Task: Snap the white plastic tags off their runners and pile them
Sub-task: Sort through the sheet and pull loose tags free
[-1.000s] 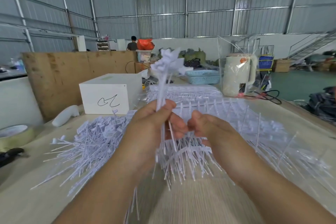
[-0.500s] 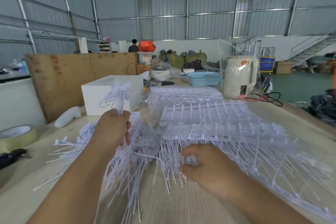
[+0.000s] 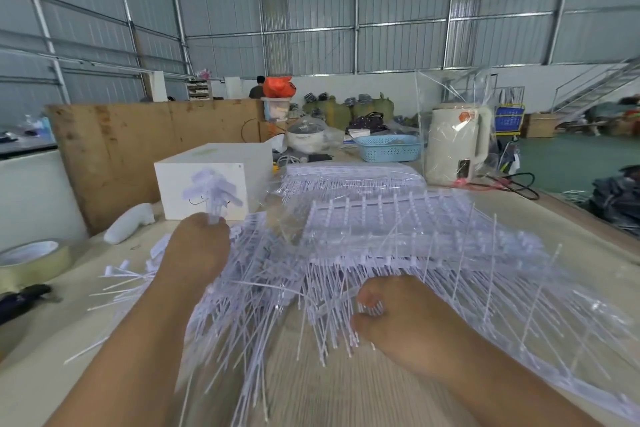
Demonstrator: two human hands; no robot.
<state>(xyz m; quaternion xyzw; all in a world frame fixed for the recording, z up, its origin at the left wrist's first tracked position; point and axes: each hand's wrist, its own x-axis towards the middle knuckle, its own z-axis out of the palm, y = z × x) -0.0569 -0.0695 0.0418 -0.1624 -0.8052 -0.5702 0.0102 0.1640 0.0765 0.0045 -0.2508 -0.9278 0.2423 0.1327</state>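
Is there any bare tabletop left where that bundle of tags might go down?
Bare table shows between the forearms, near the front edge, and at the left between the tape roll and the loose tags. The middle and right are crowded with runners. The left hand grips the bundle.

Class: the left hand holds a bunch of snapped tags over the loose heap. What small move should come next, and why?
Probably lower and release the bunch of tags: the left hand grips it just above the loose pile, while the right hand already rests on the runner sheets.
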